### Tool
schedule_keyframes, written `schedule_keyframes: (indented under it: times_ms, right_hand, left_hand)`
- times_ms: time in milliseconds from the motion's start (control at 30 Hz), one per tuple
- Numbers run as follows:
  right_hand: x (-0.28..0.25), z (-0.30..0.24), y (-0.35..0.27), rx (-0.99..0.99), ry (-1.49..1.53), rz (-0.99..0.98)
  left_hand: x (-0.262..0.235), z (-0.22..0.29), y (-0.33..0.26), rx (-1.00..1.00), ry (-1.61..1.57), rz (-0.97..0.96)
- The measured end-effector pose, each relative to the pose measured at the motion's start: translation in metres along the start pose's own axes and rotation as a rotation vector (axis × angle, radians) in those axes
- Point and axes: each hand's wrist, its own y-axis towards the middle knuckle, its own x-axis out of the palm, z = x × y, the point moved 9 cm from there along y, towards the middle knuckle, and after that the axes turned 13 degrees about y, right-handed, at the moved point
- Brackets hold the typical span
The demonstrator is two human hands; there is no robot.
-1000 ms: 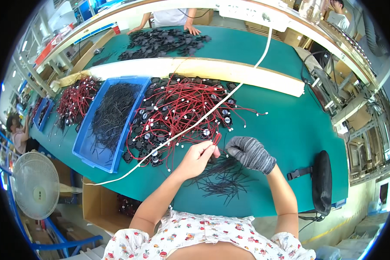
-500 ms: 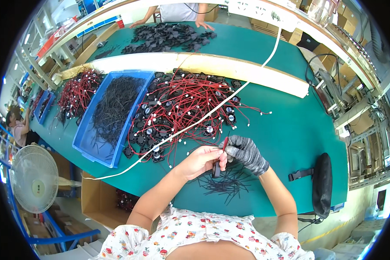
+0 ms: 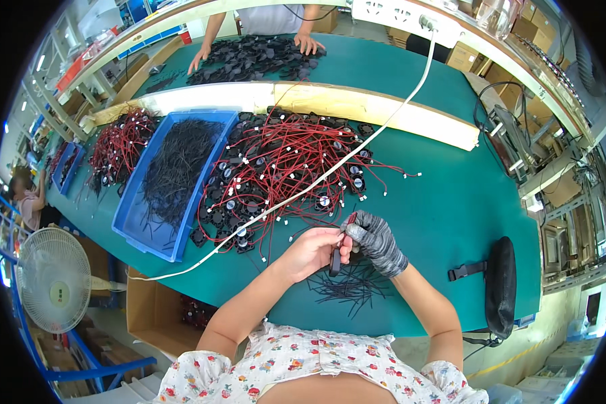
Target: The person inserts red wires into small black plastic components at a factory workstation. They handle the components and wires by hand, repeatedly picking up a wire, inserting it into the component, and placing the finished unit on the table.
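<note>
My bare left hand (image 3: 312, 253) is closed on a small black cooling fan (image 3: 334, 263), seen edge-on below the fingers. My right hand (image 3: 378, 246), in a grey striped knit glove, pinches close beside it. A bit of the fan's red wire (image 3: 351, 219) shows at the right fingertips; the rest is hidden by the fingers. Under both hands, thin black tubes (image 3: 349, 288) lie loose on the green table (image 3: 438, 222). Beyond the hands spreads a heap of black fans with red wires and white plugs (image 3: 283, 158).
A blue tray (image 3: 194, 219) of thin black tubes stands left of the heap, with more wired fans (image 3: 124, 145) past it. A white cable (image 3: 330, 174) crosses overhead. A black pouch (image 3: 499, 286) lies at right. Across a barrier (image 3: 377, 114), another person's hands (image 3: 308, 44) touch black parts.
My right hand has shifted slightly down and left, and less red wire shows at its fingertips. My left hand keeps the fan. The person opposite has moved both hands onto the black parts.
</note>
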Motion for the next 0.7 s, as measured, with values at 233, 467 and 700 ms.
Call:
schedule_keyframes:
  times_ms: [233,467,700]
  right_hand:
    - [0.003,-0.011,0.001,-0.034,-0.093,-0.032]
    - [-0.002,-0.029,-0.001,-0.168,-0.383,0.024]
    - [0.021,-0.059,-0.012,-0.432,-0.748,-0.055]
  left_hand:
    - [-0.003,-0.002,0.001,-0.014,0.032,-0.012]
    - [-0.011,0.012,0.0,0.101,0.151,0.165]
    - [-0.016,0.02,-0.005,0.203,0.401,0.385]
